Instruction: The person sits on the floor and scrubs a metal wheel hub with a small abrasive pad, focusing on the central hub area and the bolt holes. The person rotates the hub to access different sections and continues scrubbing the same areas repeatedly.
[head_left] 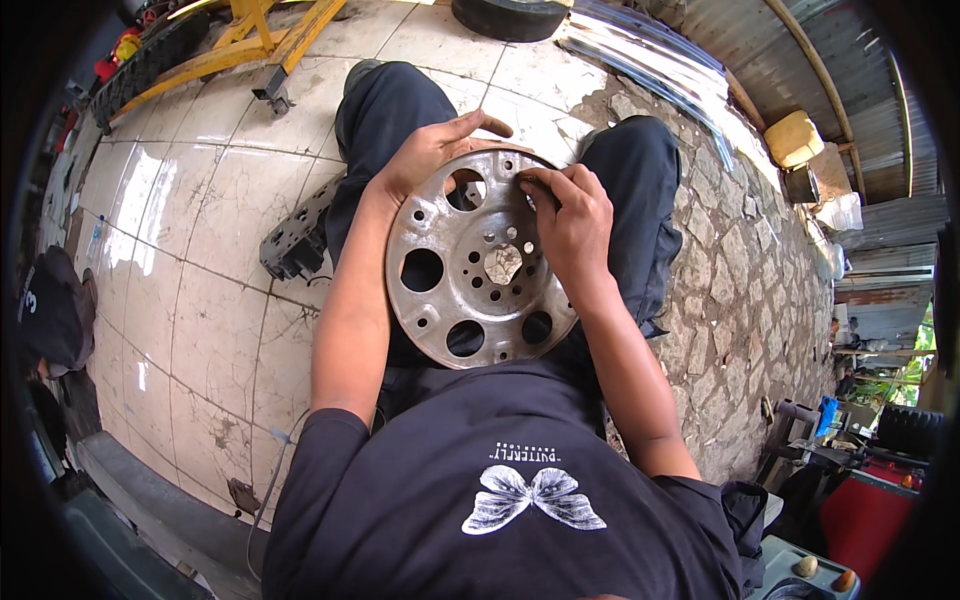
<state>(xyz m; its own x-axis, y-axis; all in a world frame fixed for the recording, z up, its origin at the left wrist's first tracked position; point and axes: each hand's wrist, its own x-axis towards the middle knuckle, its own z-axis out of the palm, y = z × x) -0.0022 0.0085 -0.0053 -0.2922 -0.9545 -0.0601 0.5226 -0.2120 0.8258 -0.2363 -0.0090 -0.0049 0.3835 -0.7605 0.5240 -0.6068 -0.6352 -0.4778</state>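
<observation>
A round grey metal flexplate (447,232) rests tilted against my lap, between my thighs. It has large round holes, a ring of small ones and an open centre. My left hand (425,160) grips its far left rim, with the fingers partly behind the plate and the thumb side raised. On the far right part of its face, my right hand (578,220) is closed, fingertips pinched at the edge of a large hole. Whether something small is between those fingertips I cannot make out.
A dark metal part with holes (298,236) lies on the tiles beside my left leg. A yellow wheeled frame (272,48) and a tyre (508,16) stand farther off. Another person (56,310) is at far left. Rough stone paving (735,300) runs along the right.
</observation>
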